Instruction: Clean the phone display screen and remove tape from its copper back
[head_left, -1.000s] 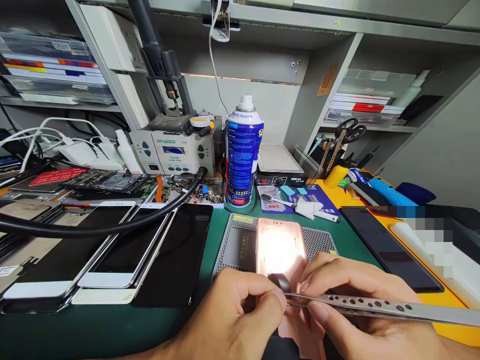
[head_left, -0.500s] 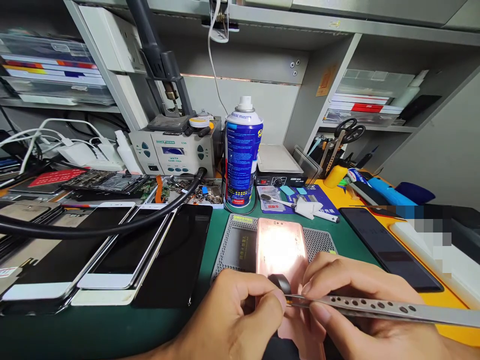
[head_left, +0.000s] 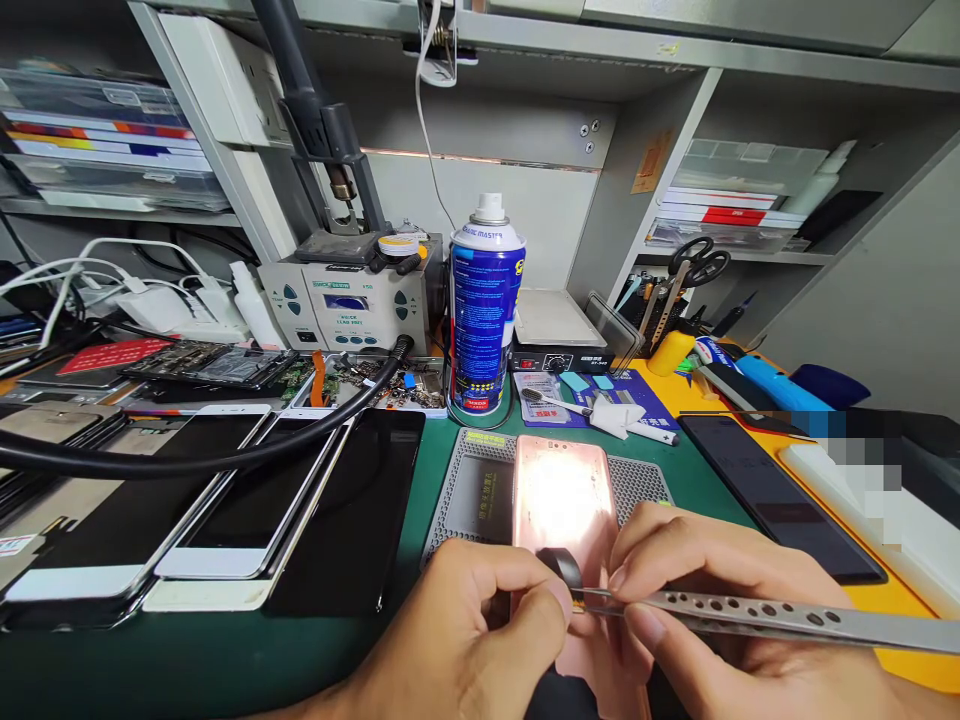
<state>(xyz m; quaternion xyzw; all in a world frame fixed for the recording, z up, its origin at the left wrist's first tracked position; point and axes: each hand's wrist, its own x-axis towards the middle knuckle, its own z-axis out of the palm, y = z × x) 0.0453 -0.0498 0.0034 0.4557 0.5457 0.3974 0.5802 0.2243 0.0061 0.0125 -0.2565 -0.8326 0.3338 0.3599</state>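
My left hand (head_left: 502, 625) is closed, thumb and forefinger pinching a small black curved strip (head_left: 564, 566) that shows a bit of gold colour near the fingertips. Between my right hand (head_left: 720, 600)'s thumb and fingers is a pair of metal tweezers (head_left: 765, 609) with round holes along its arms. Its tips meet the strip beside my left thumb; whether they grip it I cannot tell. Both hands are over a shiny rose-gold phone (head_left: 562, 490), which lies on a grey perforated mat (head_left: 641, 482). My hands cover its lower part.
Phones with dark screens (head_left: 345, 520) lie at the left, crossed by a thick black hose (head_left: 225, 463). A blue spray can (head_left: 486, 310) stands behind the mat, beside a soldering station (head_left: 349, 305). A brush (head_left: 555, 400) lies before a small hot plate (head_left: 562, 330). Another phone (head_left: 772, 490) is at the right.
The tweezers have tilted slightly and their arms look a little farther apart near the tips. My right fingers have shifted marginally to the right; my left hand holds still.
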